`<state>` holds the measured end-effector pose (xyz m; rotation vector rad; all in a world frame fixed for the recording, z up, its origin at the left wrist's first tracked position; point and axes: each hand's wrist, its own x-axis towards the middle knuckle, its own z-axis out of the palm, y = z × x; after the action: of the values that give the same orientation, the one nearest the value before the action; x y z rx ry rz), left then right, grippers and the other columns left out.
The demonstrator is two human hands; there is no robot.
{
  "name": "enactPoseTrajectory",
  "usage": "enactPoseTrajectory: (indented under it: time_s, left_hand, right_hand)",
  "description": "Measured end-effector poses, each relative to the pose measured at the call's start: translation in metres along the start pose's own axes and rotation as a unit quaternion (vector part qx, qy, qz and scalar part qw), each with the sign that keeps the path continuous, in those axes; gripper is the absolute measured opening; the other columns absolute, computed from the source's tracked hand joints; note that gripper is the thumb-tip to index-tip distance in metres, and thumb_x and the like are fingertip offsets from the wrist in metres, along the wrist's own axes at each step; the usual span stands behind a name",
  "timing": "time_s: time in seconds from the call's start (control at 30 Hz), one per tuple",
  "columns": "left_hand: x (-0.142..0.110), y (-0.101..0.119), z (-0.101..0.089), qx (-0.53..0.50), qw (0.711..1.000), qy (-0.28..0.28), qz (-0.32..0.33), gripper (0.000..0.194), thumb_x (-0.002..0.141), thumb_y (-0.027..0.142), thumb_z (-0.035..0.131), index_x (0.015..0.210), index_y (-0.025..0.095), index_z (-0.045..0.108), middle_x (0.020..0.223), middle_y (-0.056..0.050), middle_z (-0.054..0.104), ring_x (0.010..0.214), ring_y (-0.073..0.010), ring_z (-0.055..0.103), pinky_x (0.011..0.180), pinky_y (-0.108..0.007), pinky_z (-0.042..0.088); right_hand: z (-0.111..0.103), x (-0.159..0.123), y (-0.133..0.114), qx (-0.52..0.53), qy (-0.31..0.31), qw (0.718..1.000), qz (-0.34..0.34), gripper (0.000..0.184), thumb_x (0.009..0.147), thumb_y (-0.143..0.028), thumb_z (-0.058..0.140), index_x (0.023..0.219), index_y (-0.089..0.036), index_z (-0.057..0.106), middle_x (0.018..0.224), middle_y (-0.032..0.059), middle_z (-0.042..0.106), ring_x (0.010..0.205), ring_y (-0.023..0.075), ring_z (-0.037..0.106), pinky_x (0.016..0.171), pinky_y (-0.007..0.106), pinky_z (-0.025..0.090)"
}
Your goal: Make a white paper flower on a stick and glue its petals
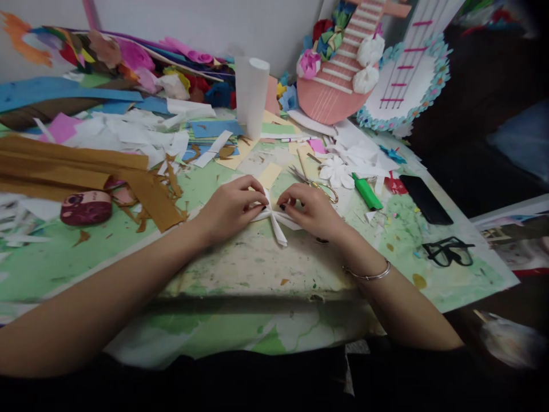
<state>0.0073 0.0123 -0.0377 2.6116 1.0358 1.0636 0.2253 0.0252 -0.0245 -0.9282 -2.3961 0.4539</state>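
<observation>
A white folded-paper flower (278, 230) with narrow, creased petals lies at the middle of the table, one petal pointing toward me. My left hand (231, 209) pinches its left side between thumb and fingers. On the other side, my right hand (315, 212) has its fingertips curled together at the flower's right petals, close to the centre. Parts of the petals are hidden under both hands. Just beyond my right hand lie scissors (315, 184) with gold handles. A white cut-out paper flower (337, 171) and a green tube (367, 192) are a little farther right.
Brown crepe paper (77, 166), a dark red case (86, 207) and white scraps (132, 134) cover the left. A white paper roll (258, 97) stands behind. Paper guitars (330, 94) lean at the back right. A phone (426, 199) and glasses (448, 252) lie near the right edge.
</observation>
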Motion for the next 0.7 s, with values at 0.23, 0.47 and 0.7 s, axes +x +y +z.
enactPoseTrajectory:
  time_s: [0.23, 0.47, 0.7]
  left_hand:
    - [-0.0021, -0.0021, 0.0066, 0.026, 0.996, -0.076, 0.025, 0.021, 0.091, 0.020, 0.047, 0.095, 0.017, 0.068, 0.095, -0.007, 0.064, 0.086, -0.0152, 0.060, 0.076, -0.026, 0.047]
    - [0.0008, 0.0000, 0.0062, 0.050, 0.993, -0.094, 0.044, 0.022, 0.092, 0.022, 0.045, 0.094, 0.016, 0.066, 0.092, -0.008, 0.064, 0.084, -0.0163, 0.060, 0.075, -0.028, 0.048]
    - [0.0033, 0.0034, 0.0062, 0.090, 0.989, -0.096, 0.061, 0.021, 0.091, 0.021, 0.044, 0.088, 0.016, 0.064, 0.086, -0.006, 0.063, 0.078, -0.0158, 0.060, 0.067, -0.026, 0.047]
  right_hand:
    - [0.0020, -0.0013, -0.0050, -0.043, -0.017, 0.999, -0.023, 0.021, 0.078, -0.009, 0.049, 0.085, -0.017, 0.067, 0.084, 0.0053, 0.066, 0.079, 0.0151, 0.056, 0.073, 0.028, 0.041]
    - [0.0056, -0.0014, -0.0030, -0.050, -0.008, 0.998, -0.026, 0.013, 0.082, -0.018, 0.056, 0.081, -0.015, 0.068, 0.081, 0.0066, 0.067, 0.080, 0.0168, 0.057, 0.073, 0.028, 0.042]
    - [0.0093, -0.0009, -0.0013, -0.054, 0.002, 0.998, -0.026, 0.008, 0.079, -0.016, 0.058, 0.078, -0.016, 0.066, 0.078, 0.0043, 0.065, 0.078, 0.0154, 0.057, 0.070, 0.027, 0.041]
